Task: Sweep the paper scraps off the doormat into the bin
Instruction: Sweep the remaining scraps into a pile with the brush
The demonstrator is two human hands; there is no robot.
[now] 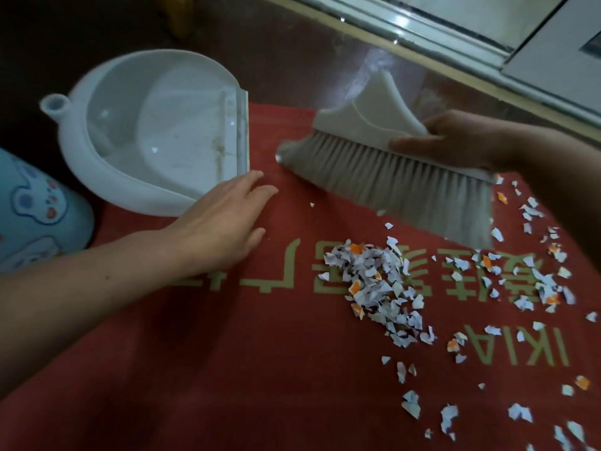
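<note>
**Brush over the scraps, pan waiting**

My right hand (pixel 455 141) is closed around the white head of the brush (pixel 390 177), bristles hanging just above the mat (pixel 227 369). My left hand (pixel 221 229) lies spread and empty, fingers loose, palm down on the mat, its fingertips just beside the lip of the dustpan (pixel 156 131).

The scraps (pixel 377 288) lie heaped below the brush, between my hands, with loose bits trailing off under my right wrist and toward me. Nothing stands between the heap and the dustpan but bare mat and my left hand.

Beyond my left forearm stands a pale blue bin (pixel 35 216) printed with cartoon bears. Past the brush the dark floor (pixel 292 60) meets a pale door sill (pixel 455 43).

The red mat carries gold characters, upside down to me, and letters that seem to read "IKIA".
</note>
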